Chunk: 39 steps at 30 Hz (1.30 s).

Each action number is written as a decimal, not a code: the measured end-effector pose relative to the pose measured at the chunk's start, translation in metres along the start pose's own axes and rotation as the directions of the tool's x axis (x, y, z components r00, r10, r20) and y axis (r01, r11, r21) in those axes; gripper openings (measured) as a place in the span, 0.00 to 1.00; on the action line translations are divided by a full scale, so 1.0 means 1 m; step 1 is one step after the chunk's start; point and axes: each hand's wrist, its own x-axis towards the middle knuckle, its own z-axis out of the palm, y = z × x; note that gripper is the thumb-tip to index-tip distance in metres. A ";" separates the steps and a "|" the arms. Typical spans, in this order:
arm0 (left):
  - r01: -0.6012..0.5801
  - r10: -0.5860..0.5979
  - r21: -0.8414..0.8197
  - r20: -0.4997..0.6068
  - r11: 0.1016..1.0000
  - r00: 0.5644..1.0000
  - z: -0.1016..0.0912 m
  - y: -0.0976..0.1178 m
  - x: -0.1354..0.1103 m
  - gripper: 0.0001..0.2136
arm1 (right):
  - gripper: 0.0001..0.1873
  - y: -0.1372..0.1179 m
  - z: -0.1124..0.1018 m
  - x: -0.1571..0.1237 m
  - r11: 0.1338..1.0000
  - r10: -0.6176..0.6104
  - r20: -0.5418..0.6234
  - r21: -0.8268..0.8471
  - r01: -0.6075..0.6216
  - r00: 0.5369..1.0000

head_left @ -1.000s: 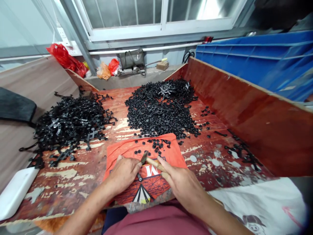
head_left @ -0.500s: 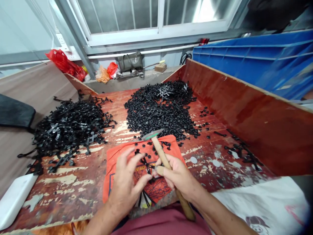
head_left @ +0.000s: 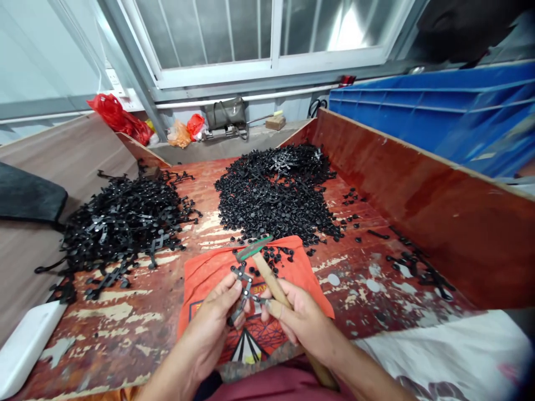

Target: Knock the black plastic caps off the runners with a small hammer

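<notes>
My left hand [head_left: 213, 320] pinches a small black plastic cross-shaped piece [head_left: 243, 287] over an orange cloth [head_left: 209, 278] at the near edge of the worn red board. My right hand [head_left: 303, 320] grips the wooden handle of a small hammer [head_left: 267, 275], whose metal head points up and to the left just above the cloth. Its fingertips also touch the black piece. Several loose black buttons [head_left: 276, 255] lie on the far part of the cloth.
A heap of round black parts [head_left: 276, 195] lies mid-board, and a pile of black plastic frames [head_left: 121, 217] sits at left. A red wooden wall [head_left: 418, 189] bounds the right side, with blue crates [head_left: 438, 111] behind it. A white flat object [head_left: 25, 340] rests at near left.
The hammer was lifted off the cloth and is now held upright in my right hand. My left hand rose from the cloth and now holds a black cross piece between both hands.
</notes>
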 end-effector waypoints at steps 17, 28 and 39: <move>-0.030 0.360 0.902 -0.141 0.430 0.922 -0.078 0.019 0.049 0.22 | 0.14 0.013 -0.035 -0.023 0.881 -0.073 -0.125 -0.472 0.006 0.990; -0.056 0.380 0.967 -0.045 0.250 0.924 -0.065 0.012 0.057 0.21 | 0.16 0.013 -0.035 -0.025 0.835 -0.067 -0.094 -0.551 0.005 0.993; -0.084 0.365 0.973 0.001 0.213 0.931 -0.069 0.012 0.056 0.23 | 0.22 -0.002 -0.034 -0.021 0.715 -0.192 -0.058 -0.693 0.100 0.980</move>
